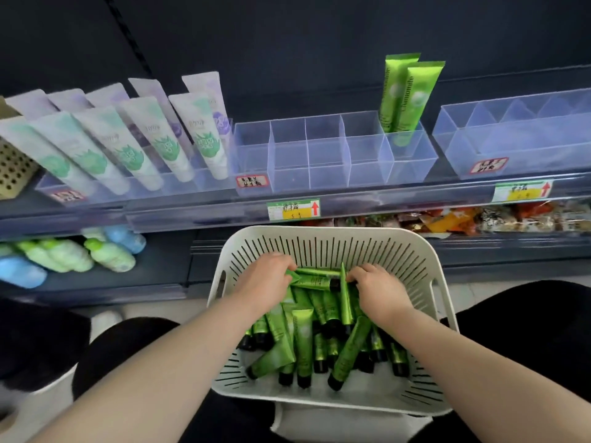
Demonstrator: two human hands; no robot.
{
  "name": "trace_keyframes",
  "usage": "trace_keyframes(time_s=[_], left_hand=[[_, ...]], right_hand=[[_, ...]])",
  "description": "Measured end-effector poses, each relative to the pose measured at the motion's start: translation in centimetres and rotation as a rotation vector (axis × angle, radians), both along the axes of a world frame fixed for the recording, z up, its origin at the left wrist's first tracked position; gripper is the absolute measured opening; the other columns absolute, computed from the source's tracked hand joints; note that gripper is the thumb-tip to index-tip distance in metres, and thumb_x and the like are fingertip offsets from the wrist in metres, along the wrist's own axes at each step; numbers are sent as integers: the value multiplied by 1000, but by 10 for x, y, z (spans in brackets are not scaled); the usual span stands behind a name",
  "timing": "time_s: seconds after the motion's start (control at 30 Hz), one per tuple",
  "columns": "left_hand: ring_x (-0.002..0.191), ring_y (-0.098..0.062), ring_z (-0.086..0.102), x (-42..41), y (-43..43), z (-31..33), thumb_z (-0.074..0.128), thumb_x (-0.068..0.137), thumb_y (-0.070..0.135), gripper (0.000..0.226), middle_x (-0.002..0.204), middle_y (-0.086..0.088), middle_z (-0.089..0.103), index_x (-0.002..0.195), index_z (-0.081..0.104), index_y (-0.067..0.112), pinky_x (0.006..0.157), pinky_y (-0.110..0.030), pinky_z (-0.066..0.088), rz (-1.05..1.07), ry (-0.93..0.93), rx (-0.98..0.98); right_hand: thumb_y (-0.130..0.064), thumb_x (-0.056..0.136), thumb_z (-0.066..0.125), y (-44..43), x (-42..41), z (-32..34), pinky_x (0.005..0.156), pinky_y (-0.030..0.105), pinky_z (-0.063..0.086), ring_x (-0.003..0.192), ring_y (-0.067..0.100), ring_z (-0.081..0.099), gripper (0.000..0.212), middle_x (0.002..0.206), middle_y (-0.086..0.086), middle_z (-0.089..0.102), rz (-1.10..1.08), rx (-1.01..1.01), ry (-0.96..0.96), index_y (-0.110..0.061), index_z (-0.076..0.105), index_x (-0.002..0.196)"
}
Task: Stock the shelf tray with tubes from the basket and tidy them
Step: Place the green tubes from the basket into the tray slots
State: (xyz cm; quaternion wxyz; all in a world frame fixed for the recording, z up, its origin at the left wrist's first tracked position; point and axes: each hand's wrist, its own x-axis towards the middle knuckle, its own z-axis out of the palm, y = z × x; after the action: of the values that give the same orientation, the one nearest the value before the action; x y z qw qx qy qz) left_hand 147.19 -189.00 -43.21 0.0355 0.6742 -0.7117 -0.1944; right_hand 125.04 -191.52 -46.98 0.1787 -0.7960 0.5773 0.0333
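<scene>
A white slotted basket (323,243) sits low in the middle, holding several green tubes with black caps (303,340). Both my hands are inside it. My left hand (265,279) grips the crimped end of a green tube (315,281) lying across the pile. My right hand (377,287) pinches another green tube (343,295) near its top. Above, a clear divided shelf tray (332,174) holds two upright green tubes (404,94) in its right-hand compartment; the other compartments stand empty.
Pale tubes with green and purple prints (128,139) lean in a tray at the left. Another clear tray (518,139) stands at the right. Price tags (293,208) line the shelf edge. Bottles (108,254) and snack packs (479,219) fill the lower shelf.
</scene>
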Motion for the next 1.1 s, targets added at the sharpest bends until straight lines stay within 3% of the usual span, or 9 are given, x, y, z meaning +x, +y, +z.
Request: trace_keyframes(time_s=[0.13, 0.23, 0.33, 0.53, 0.63, 0.7, 0.83, 0.97, 1.1], left_hand=[[117, -15, 54, 3, -3, -19, 56, 96, 20, 25, 125, 2, 60, 120, 63, 20, 101, -33, 44, 15, -9, 43], [118, -17, 54, 4, -6, -28, 55, 97, 20, 26, 126, 2, 60, 121, 63, 20, 101, -34, 44, 13, -9, 74], [117, -16, 54, 5, -10, -34, 55, 97, 20, 26, 125, 2, 60, 121, 62, 20, 101, -35, 44, 10, -3, 84], [106, -21, 59, 8, -13, -45, 58, 90, 5, 28, 114, -2, 63, 116, 64, 14, 91, -36, 50, 41, -67, 91], [95, -25, 61, 9, -15, -45, 64, 81, -2, 31, 103, -8, 64, 111, 63, 9, 81, -38, 52, 45, -173, 169], [93, -27, 62, 8, -17, -45, 67, 75, -6, 40, 100, -10, 64, 113, 60, 7, 81, -40, 53, 61, -200, 217], [99, -31, 61, 2, -18, -51, 58, 77, -13, 45, 106, -15, 63, 118, 53, 3, 83, -40, 52, 91, -257, 245], [111, -32, 50, -7, -18, -58, 60, 81, -5, 46, 115, -17, 57, 126, 48, 2, 90, -38, 48, 127, -282, 294], [109, -28, 53, -14, -17, -58, 64, 85, 12, 24, 113, -10, 57, 108, 61, 6, 88, -35, 51, 158, -262, 369]], right_hand=[[-1, 87, 46, -10, 12, -11, 87, 38, 51, 108, 24, 58, 45, 119, 3, 60, -68, 157, 84, -21, 52, 127], [-26, 98, 44, -11, 22, -19, 71, 35, 51, 96, 26, 63, 24, 105, 4, 65, -135, 224, 106, -16, 55, 118], [-44, 97, 45, -12, 31, -25, 61, 30, 43, 93, 25, 63, 36, 102, 4, 64, -183, 237, 134, -14, 47, 117], [-24, 85, 59, -19, 39, -23, 57, 31, 47, 74, 25, 61, 58, 84, 1, 60, -290, 261, -31, -16, 28, 133], [-30, 90, 54, -18, 39, -17, 45, 27, 40, 61, 17, 56, 47, 72, -6, 56, -204, 185, -117, -16, 35, 131], [-38, 95, 49, -16, 38, -11, 49, 29, 43, 63, 16, 57, 36, 74, -6, 58, -155, 135, -181, -15, 45, 122], [-38, 96, 49, -13, 31, -1, 68, 31, 51, 82, 17, 61, 34, 100, 0, 64, -127, 97, -308, -15, 55, 121], [-29, 94, 54, -10, 17, 1, 58, 28, 47, 62, 11, 54, 22, 91, -4, 64, -98, 47, -326, -24, 55, 115], [-28, 94, 56, -11, 9, 7, 64, 30, 49, 72, 12, 57, 19, 89, -8, 62, -57, 4, -286, -24, 57, 112]])
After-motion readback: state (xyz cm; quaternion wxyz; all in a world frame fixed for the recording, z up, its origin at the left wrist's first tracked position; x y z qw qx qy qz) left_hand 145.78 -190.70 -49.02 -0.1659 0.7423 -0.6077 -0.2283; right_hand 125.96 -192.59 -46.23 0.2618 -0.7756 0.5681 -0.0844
